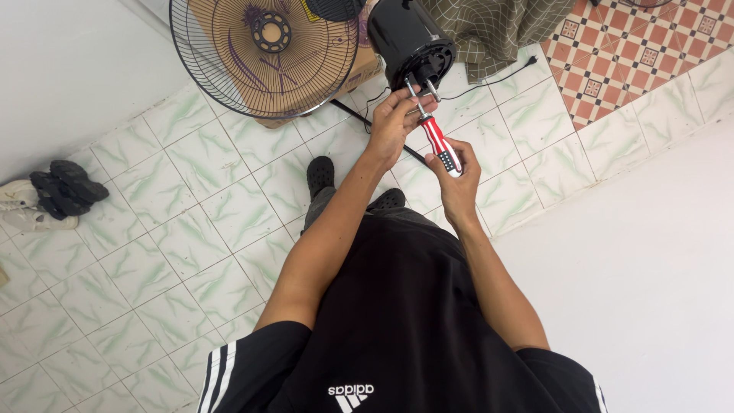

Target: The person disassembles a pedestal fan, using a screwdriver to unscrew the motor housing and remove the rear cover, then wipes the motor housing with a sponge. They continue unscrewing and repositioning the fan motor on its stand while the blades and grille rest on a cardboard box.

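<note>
Far left on the pale green-veined tiled floor (153, 252) sits a pile of dark and light shoes (46, 195) against the wall. Next over, a round wire fan guard (264, 53) leans up in front of a flat piece of brown cardboard (229, 23), so the guard is already off the fan; thin metal spokes, shiny rim. A black cable (359, 118) runs across the tiles under it.

Then the person's left hand (394, 122): its grip is closed around the metal shaft end, right at the bottom of the black fan motor housing (409, 38), a glossy plastic cylinder with vent slots, tilted toward the person. The right hand (457, 180) has its grip wrapped around the handle of a screwdriver (437, 141), red with white stripes and a dark patch, smooth plastic, with the steel tip pointed up into the base of the housing. By the look of it the housing itself isn't opened up yet, so the screw work at the base looks like what's left.

Right of that, a crumpled olive checked cloth (497, 30), then a patch of orange patterned tiles (634, 46). The person's black sandals (321, 176) show below the hands.
</note>
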